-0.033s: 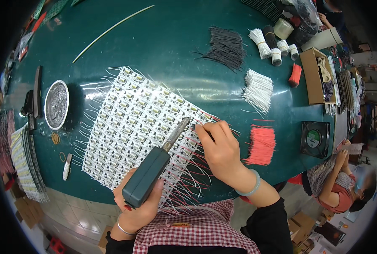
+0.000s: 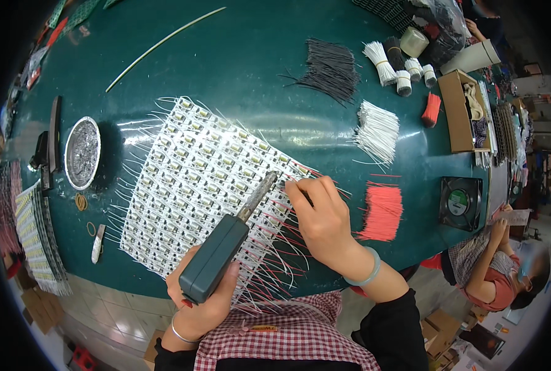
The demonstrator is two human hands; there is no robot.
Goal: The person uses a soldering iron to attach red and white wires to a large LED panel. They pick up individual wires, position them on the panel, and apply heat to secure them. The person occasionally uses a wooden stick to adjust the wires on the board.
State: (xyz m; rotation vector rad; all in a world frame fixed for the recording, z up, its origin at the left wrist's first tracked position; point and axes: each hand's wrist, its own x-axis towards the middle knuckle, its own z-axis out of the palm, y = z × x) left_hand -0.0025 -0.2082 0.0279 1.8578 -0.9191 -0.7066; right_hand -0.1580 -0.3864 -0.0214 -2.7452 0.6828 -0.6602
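My left hand [image 2: 204, 297] is wrapped round a soldering iron [image 2: 210, 260] with a thick dark green handle. Its metal tip points up and right, over the upper right part of a white sheet of small circuit boards [image 2: 182, 179]. Close beside the tip, my right hand [image 2: 322, 216] is closed in a pinch at the sheet's right edge. What lies between thumb and forefinger is too small to make out. Red and white wires [image 2: 275, 247] stick out along that edge, partly under my right hand. White wires also fringe the sheet's left side.
Right of the sheet lie bundles of black wires [image 2: 331, 69], white wires [image 2: 377, 133] and red wires [image 2: 381, 211]. A small fan [image 2: 461, 204] and a cardboard box [image 2: 454, 117] stand farther right. At left are a foil-like bowl [image 2: 71, 154] and a knife [image 2: 98, 244]. A co-worker [image 2: 498, 266] sits at lower right.
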